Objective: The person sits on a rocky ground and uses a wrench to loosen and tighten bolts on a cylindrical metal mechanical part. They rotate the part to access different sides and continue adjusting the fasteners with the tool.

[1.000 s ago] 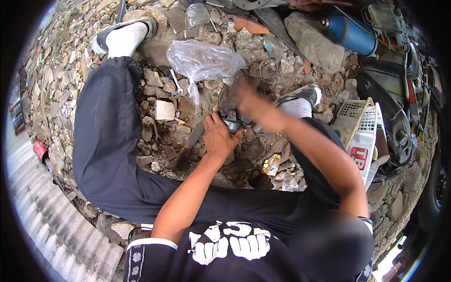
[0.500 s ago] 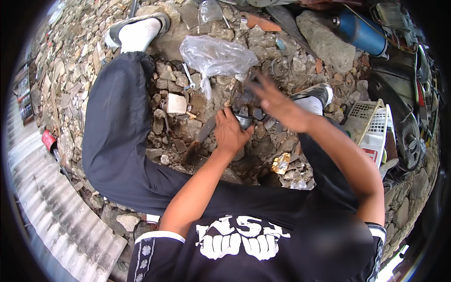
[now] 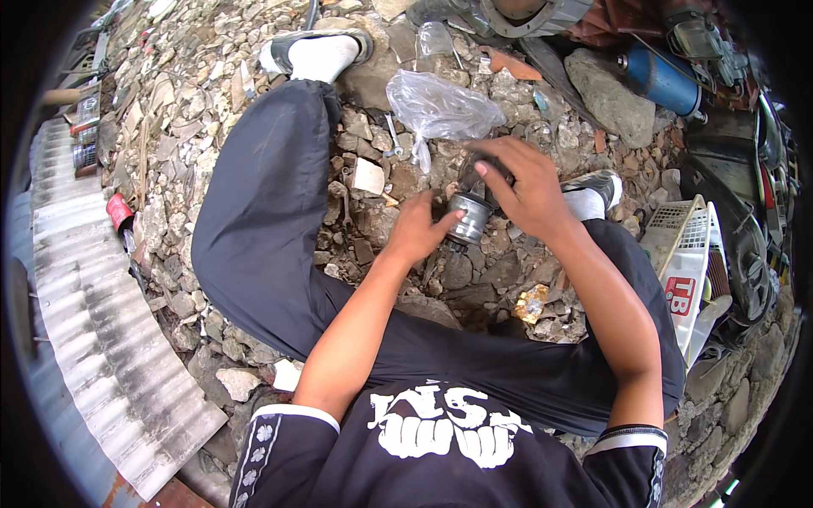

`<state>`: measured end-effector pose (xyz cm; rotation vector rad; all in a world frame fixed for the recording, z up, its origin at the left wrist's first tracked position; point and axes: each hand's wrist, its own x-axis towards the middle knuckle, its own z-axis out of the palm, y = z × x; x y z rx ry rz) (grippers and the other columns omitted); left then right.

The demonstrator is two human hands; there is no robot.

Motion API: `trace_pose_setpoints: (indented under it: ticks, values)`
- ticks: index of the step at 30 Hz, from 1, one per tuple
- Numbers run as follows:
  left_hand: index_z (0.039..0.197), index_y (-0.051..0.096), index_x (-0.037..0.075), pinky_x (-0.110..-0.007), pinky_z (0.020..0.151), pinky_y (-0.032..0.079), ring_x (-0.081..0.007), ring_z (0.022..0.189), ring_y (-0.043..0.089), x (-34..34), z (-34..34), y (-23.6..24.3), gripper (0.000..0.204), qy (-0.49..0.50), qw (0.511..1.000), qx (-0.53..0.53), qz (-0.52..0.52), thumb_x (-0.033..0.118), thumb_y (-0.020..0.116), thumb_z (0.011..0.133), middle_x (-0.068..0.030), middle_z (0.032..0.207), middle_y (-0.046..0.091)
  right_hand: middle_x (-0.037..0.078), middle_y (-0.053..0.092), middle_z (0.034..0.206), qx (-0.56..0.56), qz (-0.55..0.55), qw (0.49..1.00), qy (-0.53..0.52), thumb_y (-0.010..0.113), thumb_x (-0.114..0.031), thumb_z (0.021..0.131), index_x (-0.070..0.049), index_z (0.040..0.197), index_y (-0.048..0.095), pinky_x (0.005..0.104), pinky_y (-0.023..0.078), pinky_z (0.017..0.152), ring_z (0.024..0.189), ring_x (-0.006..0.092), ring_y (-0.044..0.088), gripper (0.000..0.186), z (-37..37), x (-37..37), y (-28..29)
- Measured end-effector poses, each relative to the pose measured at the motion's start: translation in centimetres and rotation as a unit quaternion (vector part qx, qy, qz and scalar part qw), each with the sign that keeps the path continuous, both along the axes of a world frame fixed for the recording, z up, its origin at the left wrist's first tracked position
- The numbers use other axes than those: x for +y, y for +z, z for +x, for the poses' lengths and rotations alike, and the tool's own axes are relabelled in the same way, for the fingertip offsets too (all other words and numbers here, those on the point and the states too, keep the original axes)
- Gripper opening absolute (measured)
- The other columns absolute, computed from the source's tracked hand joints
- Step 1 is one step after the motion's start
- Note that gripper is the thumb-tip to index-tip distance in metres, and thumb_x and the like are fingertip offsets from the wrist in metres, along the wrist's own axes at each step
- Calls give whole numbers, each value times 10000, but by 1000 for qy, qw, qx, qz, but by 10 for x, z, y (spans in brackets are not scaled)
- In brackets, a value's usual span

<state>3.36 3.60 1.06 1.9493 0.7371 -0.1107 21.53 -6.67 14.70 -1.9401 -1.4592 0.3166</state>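
A silver, banded cylindrical metal part (image 3: 470,218) with a dark upper end stands tilted over the stony ground between my hands. My right hand (image 3: 529,186) curls over that dark end, thumb and fingers around it; its fingertips are slightly smeared. At the cylinder's left side is my left hand (image 3: 413,229), fingers apart, its thumb close against the metal. Whether the thumb presses on it I cannot tell. A crumpled clear plastic bag (image 3: 445,106) lies just beyond the hands. Left of the bag rests a wrench (image 3: 394,135), with a whitish square block (image 3: 368,176) nearer me.
My outstretched legs frame the rubble. To the right stands a white plastic basket (image 3: 686,254), with a blue cylinder (image 3: 665,80) farther back beside a large rock (image 3: 610,97). Corrugated sheeting (image 3: 110,313) runs along the left. A gold-coloured wrapper (image 3: 531,305) lies near my right thigh.
My right hand has come down onto the part's dark end. The left hand's fingers have drawn off its top to its side. More of the silver cylinder shows; the whole view has shifted.
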Motion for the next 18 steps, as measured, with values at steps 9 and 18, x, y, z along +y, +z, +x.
trace_pose_setpoints:
  ticks: [9,18]
  values:
    - [1492,429,-64,-510,1051,469,-448,1293,529,-34,2,24,849,55,990,-30,129,397,807,888,-279,1398,524,210,743,965,12,-48,935,-351,620,-129,941,-24,1107,713,469,551,864,926,426,714,218,98,-44,-23]
    - [1557,301,-47,-500,1064,480,-455,1288,536,-74,54,9,1096,60,983,119,123,372,907,745,-268,1345,522,211,660,1312,-157,-384,903,-110,564,-140,911,-73,1108,734,467,527,1008,1202,369,647,269,32,-142,-173]
